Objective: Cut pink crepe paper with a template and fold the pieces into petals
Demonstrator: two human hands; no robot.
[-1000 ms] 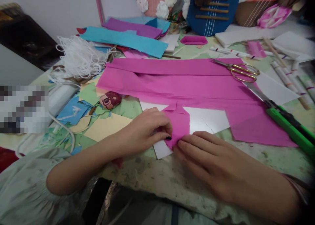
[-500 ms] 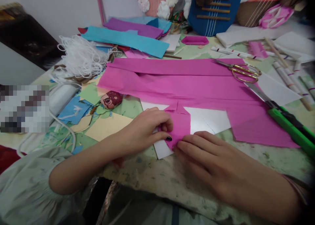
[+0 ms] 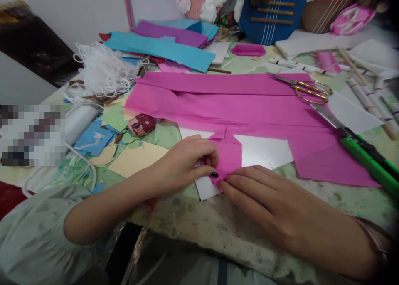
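A small pink paper piece with folded corners lies on a white sheet near the table's front edge. My left hand has its fingers curled over the left side of this piece, the thumb lying on it. From the right, my right hand keeps its fingers together, with the fingertips on the lower edge of the same piece. Part of that edge is hidden under the fingers. Just behind spreads a long pink paper sheet with creases along its length.
Gold-handled scissors and a green-handled cutter lie on the right. White string, paper scraps and a dark red patterned object are on the left. Behind are a blue paper strip, markers and a blue stringed craft.
The fingertips of my right hand have shifted slightly along the lower edge of the small pink piece. My left hand stays in nearly the same place.
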